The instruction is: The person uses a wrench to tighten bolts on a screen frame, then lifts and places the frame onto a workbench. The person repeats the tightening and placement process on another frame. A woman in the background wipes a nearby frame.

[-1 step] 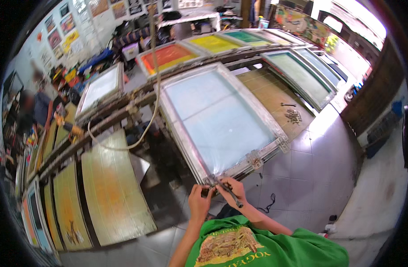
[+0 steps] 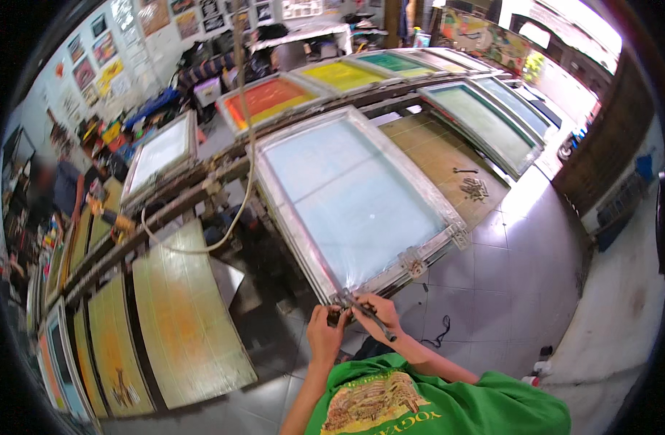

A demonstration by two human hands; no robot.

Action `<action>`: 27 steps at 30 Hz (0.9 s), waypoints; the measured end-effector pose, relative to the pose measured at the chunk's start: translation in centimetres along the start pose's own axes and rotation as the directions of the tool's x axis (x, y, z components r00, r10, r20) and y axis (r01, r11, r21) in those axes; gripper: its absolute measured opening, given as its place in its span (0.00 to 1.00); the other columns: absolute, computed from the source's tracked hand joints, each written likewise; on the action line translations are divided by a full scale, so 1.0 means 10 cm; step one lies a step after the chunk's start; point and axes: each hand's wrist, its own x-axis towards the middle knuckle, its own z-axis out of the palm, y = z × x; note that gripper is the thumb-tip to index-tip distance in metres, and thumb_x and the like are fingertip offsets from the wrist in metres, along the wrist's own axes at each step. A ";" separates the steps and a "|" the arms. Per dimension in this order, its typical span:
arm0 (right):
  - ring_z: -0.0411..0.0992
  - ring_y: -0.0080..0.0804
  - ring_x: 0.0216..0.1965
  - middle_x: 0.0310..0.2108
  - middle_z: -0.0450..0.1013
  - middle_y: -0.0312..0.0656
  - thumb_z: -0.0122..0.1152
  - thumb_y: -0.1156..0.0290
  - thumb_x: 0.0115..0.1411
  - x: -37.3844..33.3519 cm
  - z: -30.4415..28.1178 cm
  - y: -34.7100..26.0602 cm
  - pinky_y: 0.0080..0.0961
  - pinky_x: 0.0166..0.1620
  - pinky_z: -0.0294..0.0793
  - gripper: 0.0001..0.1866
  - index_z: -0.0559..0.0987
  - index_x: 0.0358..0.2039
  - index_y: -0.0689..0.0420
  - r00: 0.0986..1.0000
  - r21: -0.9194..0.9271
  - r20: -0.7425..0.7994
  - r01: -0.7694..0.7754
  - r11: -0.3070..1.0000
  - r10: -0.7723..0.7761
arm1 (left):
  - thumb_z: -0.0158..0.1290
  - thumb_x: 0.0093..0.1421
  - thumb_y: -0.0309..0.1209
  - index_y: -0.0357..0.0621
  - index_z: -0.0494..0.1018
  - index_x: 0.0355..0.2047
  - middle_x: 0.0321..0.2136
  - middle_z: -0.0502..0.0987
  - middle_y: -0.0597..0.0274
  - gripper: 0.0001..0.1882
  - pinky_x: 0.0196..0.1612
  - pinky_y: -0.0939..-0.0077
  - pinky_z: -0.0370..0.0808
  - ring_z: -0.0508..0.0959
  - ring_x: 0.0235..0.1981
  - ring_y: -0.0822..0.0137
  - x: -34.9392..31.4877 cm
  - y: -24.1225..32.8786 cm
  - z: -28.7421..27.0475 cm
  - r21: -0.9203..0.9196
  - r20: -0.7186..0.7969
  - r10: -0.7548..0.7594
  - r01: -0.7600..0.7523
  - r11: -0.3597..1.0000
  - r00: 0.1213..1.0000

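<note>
Colour Lined the Far Side

A red screen [image 2: 274, 100], yellow screen [image 2: 338, 74] and green screen [image 2: 394, 62] lay side by side. Posters [image 2: 106, 46] hung on the wall [image 2: 39, 98], a pale cable [image 2: 180, 249] dangled looped, a black strap [image 2: 441, 335] lay on the floor [image 2: 488, 304].

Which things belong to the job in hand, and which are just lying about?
Part of the job:
dark metal tool, in the right hand
pale blue framed screen, its near corner at the left hand

Apparently lying about:
spanner-shaped tool on the brown board
small metal pieces beside it
black cord on the floor
</note>
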 end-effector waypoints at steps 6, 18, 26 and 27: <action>0.78 0.37 0.35 0.45 0.77 0.43 0.78 0.70 0.59 0.05 -0.09 -0.07 0.30 0.41 0.79 0.17 0.79 0.44 0.60 0.998 -0.125 -0.001 0.063 0.990 -0.063 | 0.66 0.65 0.26 0.40 0.84 0.51 0.39 0.76 0.54 0.14 0.39 0.67 0.78 0.80 0.37 0.58 -0.03 -0.12 0.01 -0.018 0.061 0.181 -0.180 0.984 0.982; 0.78 0.42 0.31 0.32 0.78 0.45 0.73 0.71 0.61 0.06 -0.05 0.18 0.35 0.36 0.76 0.14 0.80 0.46 0.55 0.993 -0.057 0.047 0.107 0.993 -0.104 | 0.69 0.62 0.28 0.37 0.80 0.39 0.34 0.79 0.55 0.10 0.37 0.66 0.78 0.81 0.32 0.57 0.08 0.06 0.08 0.023 -0.022 0.090 -0.090 0.996 0.996; 0.79 0.39 0.31 0.33 0.78 0.44 0.74 0.70 0.63 0.11 -0.09 -0.05 0.34 0.36 0.77 0.15 0.79 0.47 0.57 0.999 -0.030 0.008 0.038 0.999 -0.038 | 0.69 0.62 0.29 0.38 0.83 0.43 0.35 0.77 0.55 0.11 0.38 0.65 0.77 0.80 0.35 0.57 0.02 -0.02 0.07 0.106 -0.005 0.219 -0.218 0.970 0.976; 0.79 0.38 0.31 0.33 0.79 0.44 0.74 0.70 0.63 0.10 -0.09 -0.03 0.33 0.36 0.77 0.15 0.80 0.47 0.57 0.999 -0.033 0.015 0.037 0.999 -0.037 | 0.69 0.63 0.29 0.38 0.83 0.42 0.35 0.77 0.55 0.10 0.38 0.65 0.77 0.80 0.35 0.56 0.02 -0.01 0.08 0.083 -0.022 0.207 -0.205 0.975 0.978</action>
